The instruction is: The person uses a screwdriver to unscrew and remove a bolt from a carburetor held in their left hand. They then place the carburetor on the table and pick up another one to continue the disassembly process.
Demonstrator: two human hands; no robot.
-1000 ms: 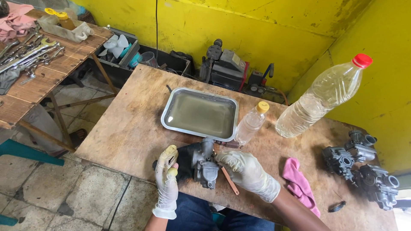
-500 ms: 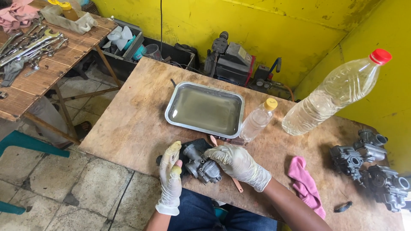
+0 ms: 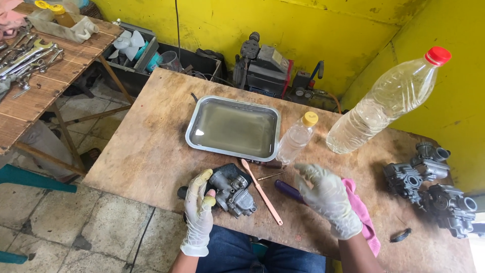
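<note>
My gloved left hand (image 3: 198,209) grips a grey metal carburetor (image 3: 233,194) at the near edge of the wooden table (image 3: 151,146). My gloved right hand (image 3: 327,196) hovers open over a purple-handled tool (image 3: 288,191) and the edge of a pink rag (image 3: 361,212), holding nothing. A pink toothbrush (image 3: 261,191) lies between the two hands. Behind them stands a metal tray (image 3: 191,132) filled with murky liquid, and a small yellow-capped bottle (image 3: 296,137) stands at its right corner.
A large red-capped bottle (image 3: 386,101) of clear liquid leans at the right. Several more carburetors (image 3: 429,187) lie at the table's right end. A machine (image 3: 262,68) sits against the yellow wall. A slatted bench (image 3: 35,86) with wrenches stands at left.
My right hand has let go of the carburetor and moved right, over the purple-handled tool and pink rag. My left hand still holds the carburetor.
</note>
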